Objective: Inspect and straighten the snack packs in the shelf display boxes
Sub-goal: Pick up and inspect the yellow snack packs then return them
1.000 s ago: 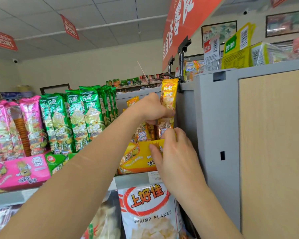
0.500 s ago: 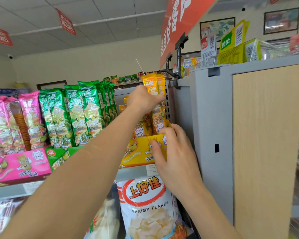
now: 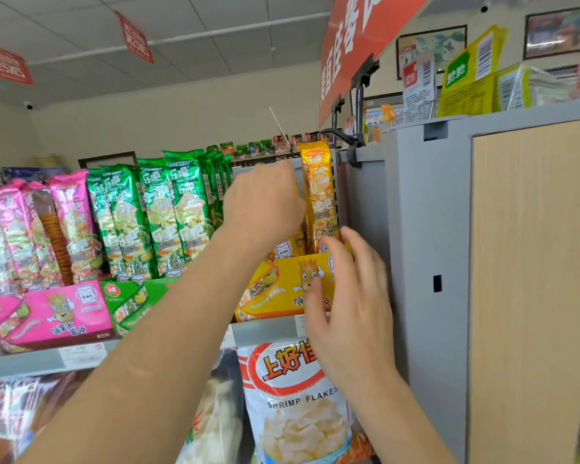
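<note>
My left hand [image 3: 265, 202] reaches among the yellow snack packs [image 3: 318, 195] standing in the yellow display box [image 3: 282, 289]; its grip I cannot tell. My right hand [image 3: 349, 296], fingers straight, is at that box's front. A hard tug could topple the neighbouring packs.

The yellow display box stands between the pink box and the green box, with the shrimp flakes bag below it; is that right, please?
Not quite. The head view shows the yellow display box at the right end of the row, beside the green box, which itself stands between it and the pink box. The shrimp flakes bag is indeed below it.
</note>
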A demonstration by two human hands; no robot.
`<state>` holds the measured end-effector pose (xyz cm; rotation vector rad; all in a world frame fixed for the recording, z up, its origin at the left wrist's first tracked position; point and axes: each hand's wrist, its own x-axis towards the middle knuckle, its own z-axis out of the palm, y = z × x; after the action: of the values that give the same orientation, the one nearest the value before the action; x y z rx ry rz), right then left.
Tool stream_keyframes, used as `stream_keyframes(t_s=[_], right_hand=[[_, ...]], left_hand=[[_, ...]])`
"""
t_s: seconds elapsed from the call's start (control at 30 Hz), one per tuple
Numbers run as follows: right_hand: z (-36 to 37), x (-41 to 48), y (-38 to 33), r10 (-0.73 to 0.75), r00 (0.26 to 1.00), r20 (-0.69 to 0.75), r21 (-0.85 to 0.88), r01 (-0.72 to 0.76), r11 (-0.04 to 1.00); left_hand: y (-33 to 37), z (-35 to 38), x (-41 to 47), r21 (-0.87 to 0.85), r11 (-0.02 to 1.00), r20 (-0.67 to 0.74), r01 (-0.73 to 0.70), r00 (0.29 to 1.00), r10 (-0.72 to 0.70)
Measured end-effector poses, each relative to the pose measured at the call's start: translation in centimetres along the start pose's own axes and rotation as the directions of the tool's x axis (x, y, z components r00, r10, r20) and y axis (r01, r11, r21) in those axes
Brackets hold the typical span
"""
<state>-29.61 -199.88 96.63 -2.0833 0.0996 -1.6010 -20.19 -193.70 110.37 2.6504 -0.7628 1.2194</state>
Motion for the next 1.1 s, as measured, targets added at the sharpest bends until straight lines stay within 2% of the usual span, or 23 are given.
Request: stream_keyframes(t_s=[0.07, 0.13, 0.23, 0.4, 0.47, 0.57, 0.73, 0.83, 0.9, 0.97, 1.03, 1.1], right_hand=[[0.1, -0.1, 0.0, -0.032, 0.999, 0.01, -0.012, 0.032, 0.999], [-0.1, -0.3, 0.1, -0.013, 1.0, 0.019, 0.006, 0.013, 1.0], [-0.5, -0.5, 0.3, 0.085, 0.994, 0.064, 0.071, -0.089, 0.993], [-1.1, -1.0, 1.1, 0.095, 0.985, 0.145, 0.092, -0.109, 0.99], [-1.3, -1.1, 1.0, 0.093, 0.984, 0.155, 0.122, -0.112, 0.986], [-1.7, -1.3, 0.6, 0.075, 0.989, 0.128, 0.149, -0.094, 0.984], [-2.6, -0.8, -0.8, 0.045, 0.999, 0.013, 0.263, -0.047, 0.964], [-3.5, 0.0, -1.8, 0.011, 0.996, 0.093, 0.392, -0.047, 0.919], [-4.2, 0.3, -2.5, -0.033, 0.974, 0.224, 0.483, -0.081, 0.872], [-4.7, 0.0, -2.9, -0.07, 0.946, 0.317, 0.531, -0.116, 0.839], [-5.0, -0.7, -3.2, -0.064, 0.937, 0.344, 0.569, -0.153, 0.808], [-5.1, -1.8, -3.4, -0.069, 0.923, 0.378, 0.628, -0.2, 0.752]], left_hand=[[-0.1, 0.1, -1.1, 0.198, 0.979, 0.086, -0.043, 0.996, 0.026], [-0.4, 0.7, -1.5, 0.266, 0.962, 0.207, -0.054, 0.978, -0.002], [-0.7, 1.4, -1.4, 0.19, 0.982, 0.283, -0.001, 0.957, -0.054], [-0.7, 1.7, -1.4, 0.078, 0.991, 0.25, 0.106, 0.961, -0.122], [-0.4, 1.4, -1.7, 0.032, 0.989, 0.183, 0.143, 0.972, -0.146], [0.1, 0.2, -2.3, -0.055, 0.984, -0.044, 0.168, 0.984, -0.17], [0.2, -4.0, -3.9, -0.303, 0.949, -0.397, 0.089, 0.893, -0.21], [0.4, -6.0, -6.5, -0.53, 0.848, -0.419, 0.021, 0.863, -0.283], [0.5, -6.5, -8.6, -0.677, 0.735, -0.324, 0.026, 0.887, -0.33], [0.6, -6.3, -10.7, -0.812, 0.58, -0.181, 0.067, 0.916, -0.359], [0.5, -5.8, -12.5, -0.894, 0.433, -0.054, 0.117, 0.93, -0.363], [0.1, -5.2, -13.6, -0.943, 0.303, 0.011, 0.135, 0.926, -0.377]])
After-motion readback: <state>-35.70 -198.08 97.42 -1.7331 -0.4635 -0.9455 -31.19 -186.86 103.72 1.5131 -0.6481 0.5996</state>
